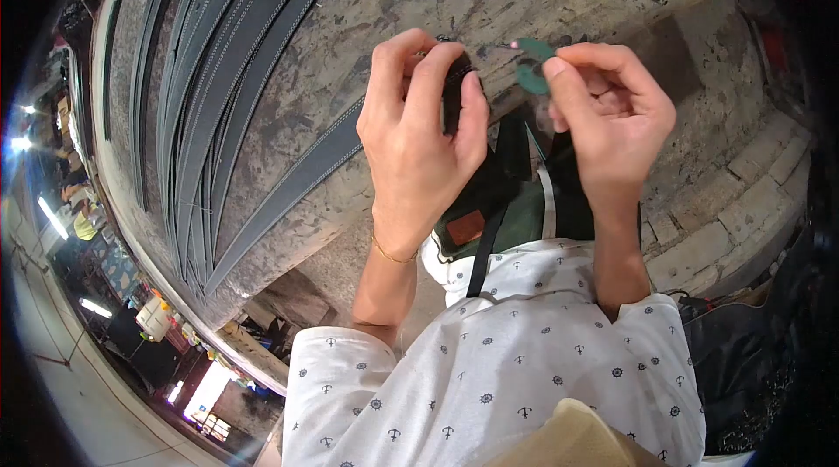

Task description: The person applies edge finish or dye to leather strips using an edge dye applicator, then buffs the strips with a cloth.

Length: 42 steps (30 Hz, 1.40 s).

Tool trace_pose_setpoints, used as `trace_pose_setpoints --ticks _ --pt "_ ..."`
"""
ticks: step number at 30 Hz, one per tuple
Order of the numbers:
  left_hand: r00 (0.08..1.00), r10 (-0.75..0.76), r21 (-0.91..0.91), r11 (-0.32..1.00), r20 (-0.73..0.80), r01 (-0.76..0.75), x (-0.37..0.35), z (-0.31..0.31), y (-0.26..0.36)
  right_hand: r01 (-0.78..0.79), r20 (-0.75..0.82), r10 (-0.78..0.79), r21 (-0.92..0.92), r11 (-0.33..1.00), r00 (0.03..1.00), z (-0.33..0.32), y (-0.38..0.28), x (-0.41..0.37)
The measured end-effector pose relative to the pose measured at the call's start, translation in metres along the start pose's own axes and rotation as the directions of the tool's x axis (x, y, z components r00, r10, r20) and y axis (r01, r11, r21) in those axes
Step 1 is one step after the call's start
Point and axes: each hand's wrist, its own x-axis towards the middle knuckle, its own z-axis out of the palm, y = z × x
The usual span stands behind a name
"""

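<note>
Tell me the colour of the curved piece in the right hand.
The curved piece is green, seen best in the head view.

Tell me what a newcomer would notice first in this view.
Probably the dark stitched straps fanned across the worn worktop at the upper left. Next, the green curved piece pinched in the right hand, upper right of centre, then the anchor-printed white shirt at the bottom.

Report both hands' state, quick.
Left hand: curled closed, apparently holding the dark stitched strap.
Right hand: closed, pinching the green curved piece.
</note>
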Motion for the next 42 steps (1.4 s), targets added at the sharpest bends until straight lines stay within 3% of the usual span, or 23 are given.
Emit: trace_pose_setpoints --ticks 3,6,20,25,42 --pt "0.994 0.112 0.063 0.992 0.009 -0.113 0.001 0.001 -0.008 -0.003 0.016 0.003 0.037 0.999 1.0 -0.01 0.0 0.004" --pt "0.993 0.12 0.092 0.988 0.003 -0.12 0.0 0.001 -0.004 -0.007 0.029 0.006 0.029 1.0 1.0 -0.007 -0.002 0.002" --pt "0.997 0.074 0.019 0.997 -0.03 -0.074 0.0 0.003 -0.01 0.003 0.066 0.002 -0.076 0.997 0.998 0.008 -0.003 0.001" --pt "0.998 0.062 0.001 0.998 -0.03 -0.062 -0.001 0.003 -0.011 0.027 0.145 -0.007 -0.137 0.99 0.989 0.009 -0.001 0.004" --pt "0.996 0.07 0.019 0.997 -0.05 -0.069 -0.002 0.002 -0.009 0.015 0.146 0.009 -0.164 0.986 0.989 0.011 0.002 0.005"
